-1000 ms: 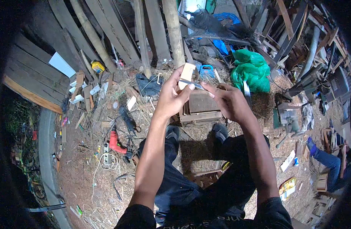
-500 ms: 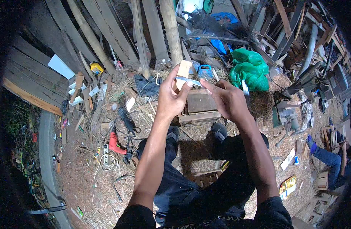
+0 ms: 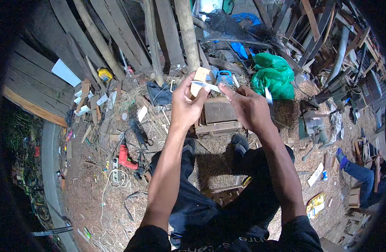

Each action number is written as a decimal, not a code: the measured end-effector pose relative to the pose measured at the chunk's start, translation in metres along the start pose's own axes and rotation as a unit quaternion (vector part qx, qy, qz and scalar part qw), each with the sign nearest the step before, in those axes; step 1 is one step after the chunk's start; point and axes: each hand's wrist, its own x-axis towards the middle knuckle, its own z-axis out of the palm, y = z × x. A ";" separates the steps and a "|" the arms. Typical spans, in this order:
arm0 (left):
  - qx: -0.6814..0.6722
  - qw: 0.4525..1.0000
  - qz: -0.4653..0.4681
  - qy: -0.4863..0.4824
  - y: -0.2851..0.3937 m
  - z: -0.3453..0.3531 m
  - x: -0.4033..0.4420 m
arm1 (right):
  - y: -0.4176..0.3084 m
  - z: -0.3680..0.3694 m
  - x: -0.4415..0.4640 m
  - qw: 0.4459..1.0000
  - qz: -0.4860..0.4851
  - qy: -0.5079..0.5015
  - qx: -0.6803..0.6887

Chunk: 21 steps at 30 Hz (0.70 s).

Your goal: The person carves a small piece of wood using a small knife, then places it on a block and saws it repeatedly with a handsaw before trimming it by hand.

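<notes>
A pale wooden block (image 3: 203,73) is gripped in the left hand (image 3: 186,104), the fingers wrapped behind it and the thumb brought round in front, above littered ground (image 3: 88,201). Across the block's face a thin metal blade (image 3: 214,88) is laid, its near end pinched by the right hand (image 3: 254,107), with no gap seen between thumb and fingers. Whether the blade is touched by the left thumb or merely neighboured by it cannot be told. A cut to that thumb could be caused by a slip under too hard a push; the block, supported by one hand alone, could be twisted loose and dropped.

Beyond the hands, a bulging green plastic bag (image 3: 272,77) is slumped, its contents hidden. A blue plastic container (image 3: 225,78) and, far left, a yellow container (image 3: 105,74) are also seen, their contents not discernible. Before the shoes (image 3: 241,145) a box-like wooden piece (image 3: 220,111) is set, its inside not shown. A red drill (image 3: 126,156) is laid near a power strip (image 3: 116,171); at right, a person's jeans-clad leg (image 3: 363,176) is glimpsed.
</notes>
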 end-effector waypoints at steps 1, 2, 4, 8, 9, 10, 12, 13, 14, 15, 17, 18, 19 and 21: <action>0.010 1.000 0.005 0.004 0.002 0.001 0.000 | -0.001 -0.001 0.001 1.000 0.001 0.002 0.001; 0.019 1.000 0.010 0.009 0.003 0.001 0.000 | -0.002 -0.001 0.001 1.000 0.002 0.004 0.002; 0.037 0.999 0.022 0.014 0.003 0.000 0.000 | -0.003 0.001 0.001 1.000 0.007 0.002 -0.002; 0.054 0.997 0.030 0.056 0.005 0.005 -0.003 | -0.006 0.000 0.002 1.000 -0.005 0.012 -0.015; 0.059 0.997 0.025 0.050 0.004 0.004 -0.003 | -0.006 0.000 0.002 1.000 0.004 0.011 -0.001; 0.064 0.997 0.020 0.044 0.002 0.002 -0.001 | -0.007 0.001 0.002 1.000 0.013 0.011 0.013; 0.063 0.997 0.013 0.041 0.000 0.001 -0.001 | -0.007 0.001 0.003 0.999 0.022 0.006 0.031; 0.056 0.997 0.011 0.043 0.000 0.001 -0.001 | -0.007 0.000 0.004 0.999 0.024 0.003 0.035; 0.048 0.998 0.009 0.045 -0.001 0.002 -0.001 | -0.007 -0.001 0.005 0.999 0.026 0.000 0.039; 0.049 0.998 0.005 0.035 -0.003 0.002 0.000 | -0.005 -0.001 0.005 0.998 0.029 -0.008 0.058; 0.053 0.998 -0.005 0.016 -0.008 -0.002 0.002 | 0.000 0.001 0.006 0.994 0.034 -0.025 0.096; 0.032 0.999 -0.013 0.007 -0.009 -0.004 0.003 | 0.003 0.001 0.006 0.993 0.023 -0.031 0.113; 0.012 1.000 -0.021 -0.001 -0.009 -0.006 0.004 | 0.008 0.002 0.007 0.991 0.012 -0.037 0.130; -0.006 0.999 -0.025 -0.019 -0.010 -0.009 0.005 | 0.010 0.000 0.006 0.988 -0.002 -0.051 0.143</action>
